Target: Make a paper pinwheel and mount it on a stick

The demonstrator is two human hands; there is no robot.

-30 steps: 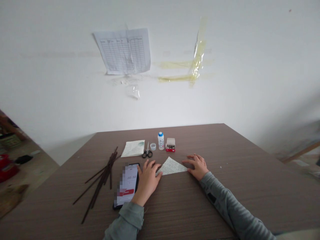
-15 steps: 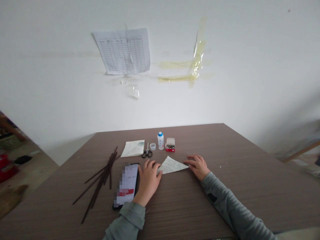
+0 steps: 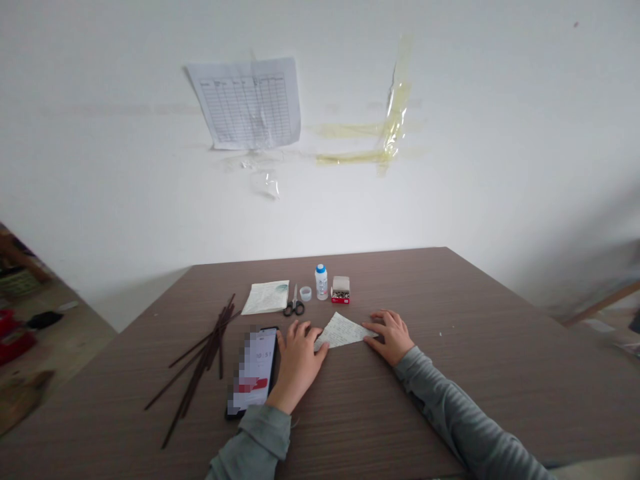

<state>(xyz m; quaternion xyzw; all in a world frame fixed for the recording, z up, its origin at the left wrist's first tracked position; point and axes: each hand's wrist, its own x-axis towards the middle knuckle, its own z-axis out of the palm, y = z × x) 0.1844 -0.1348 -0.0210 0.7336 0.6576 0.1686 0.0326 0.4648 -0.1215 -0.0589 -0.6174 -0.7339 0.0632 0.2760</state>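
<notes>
A piece of printed paper folded into a triangle (image 3: 341, 331) lies on the table between my hands, its peak pointing away from me. My left hand (image 3: 301, 357) grips its left corner between thumb and fingers, hiding that corner. At the opposite corner, my right hand (image 3: 393, 338) has the tip between its thumb and forefinger. A phone (image 3: 253, 373) with a timer on its screen lies just left of my left hand. Beyond the triangle stand a white bottle with a blue cap (image 3: 321, 283) and an open red box of small metal pieces (image 3: 341, 293).
Black-handled scissors (image 3: 294, 307) and a small translucent ring-shaped item (image 3: 305, 293) lie left of the bottle. A stack of folded paper (image 3: 266, 297) is beside them. Several thin dark sticks (image 3: 205, 360) spread over the left of the brown table (image 3: 480, 320). The white wall rises behind.
My right hand has slid slightly left and its thumb has come onto the triangle's right corner. My left thumb has shifted a little further onto the paper.
</notes>
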